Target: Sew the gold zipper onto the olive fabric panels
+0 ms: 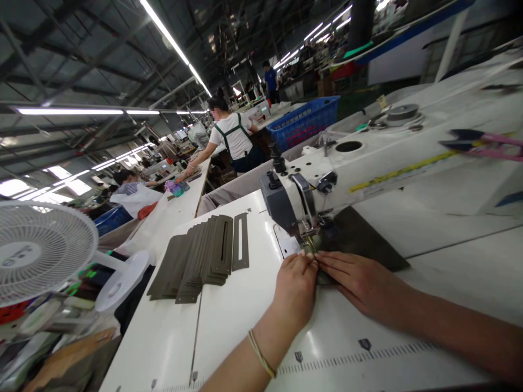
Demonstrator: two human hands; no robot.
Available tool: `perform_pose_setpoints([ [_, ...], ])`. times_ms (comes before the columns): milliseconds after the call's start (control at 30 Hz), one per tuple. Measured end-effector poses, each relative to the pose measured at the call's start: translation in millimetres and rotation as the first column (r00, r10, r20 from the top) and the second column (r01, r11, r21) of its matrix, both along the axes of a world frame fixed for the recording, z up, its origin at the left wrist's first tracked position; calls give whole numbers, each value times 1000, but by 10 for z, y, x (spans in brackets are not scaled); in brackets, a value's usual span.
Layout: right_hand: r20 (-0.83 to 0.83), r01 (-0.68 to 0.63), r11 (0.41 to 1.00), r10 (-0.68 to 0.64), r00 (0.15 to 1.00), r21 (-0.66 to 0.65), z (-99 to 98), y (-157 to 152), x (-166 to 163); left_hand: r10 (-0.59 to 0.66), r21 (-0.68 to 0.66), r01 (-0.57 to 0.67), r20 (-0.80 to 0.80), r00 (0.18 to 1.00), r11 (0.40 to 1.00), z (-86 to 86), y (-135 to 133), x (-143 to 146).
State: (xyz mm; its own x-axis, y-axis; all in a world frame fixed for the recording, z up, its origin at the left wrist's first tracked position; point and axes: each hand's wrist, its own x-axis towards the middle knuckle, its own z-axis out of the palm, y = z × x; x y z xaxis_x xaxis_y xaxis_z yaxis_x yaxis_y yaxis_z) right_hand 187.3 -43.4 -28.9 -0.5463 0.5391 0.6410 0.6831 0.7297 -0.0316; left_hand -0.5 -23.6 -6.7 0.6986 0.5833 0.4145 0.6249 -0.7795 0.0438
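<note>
A dark olive fabric piece point(359, 239) lies under the needle of a white sewing machine point(368, 163). My left hand point(296, 288) is closed, its fingertips pinching the fabric's near edge just in front of the presser foot point(310, 239). My right hand point(359, 280) lies flat with fingers stretched out, pressing the same piece down on the table right beside the left hand. Most of the fabric's near edge is hidden under the two hands.
A fanned stack of olive slotted fabric strips point(200, 256) lies left on the white table point(229, 326). A white fan point(41, 250) stands at far left. Pink-handled snips point(486, 142) rest on the machine arm. A blue crate point(304, 122) and other workers point(232, 136) sit behind.
</note>
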Motion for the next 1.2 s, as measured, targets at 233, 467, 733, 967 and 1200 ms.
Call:
perform_pose_setpoints([
  [233, 23, 14, 1000, -15, 1000, 24, 42, 131, -30, -12, 34, 10, 66, 998, 999, 9, 141, 18],
  [467, -34, 7, 999, -8, 999, -33, -12, 188, -12, 79, -47, -75, 99, 992, 996, 6, 163, 27],
  [733, -48, 9, 1000, -9, 999, 2, -107, 102, 91, 43, 45, -47, 84, 995, 998, -91, -17, -67],
  [967, 136, 40, 984, -64, 989, 176, -114, 114, 68, -44, 314, 72, -95, 994, 947, -36, 42, -47],
  [1200, 109, 49, 994, -60, 992, 101, -110, 170, 85, -66, 313, 86, -74, 995, 946, 27, 125, -34],
])
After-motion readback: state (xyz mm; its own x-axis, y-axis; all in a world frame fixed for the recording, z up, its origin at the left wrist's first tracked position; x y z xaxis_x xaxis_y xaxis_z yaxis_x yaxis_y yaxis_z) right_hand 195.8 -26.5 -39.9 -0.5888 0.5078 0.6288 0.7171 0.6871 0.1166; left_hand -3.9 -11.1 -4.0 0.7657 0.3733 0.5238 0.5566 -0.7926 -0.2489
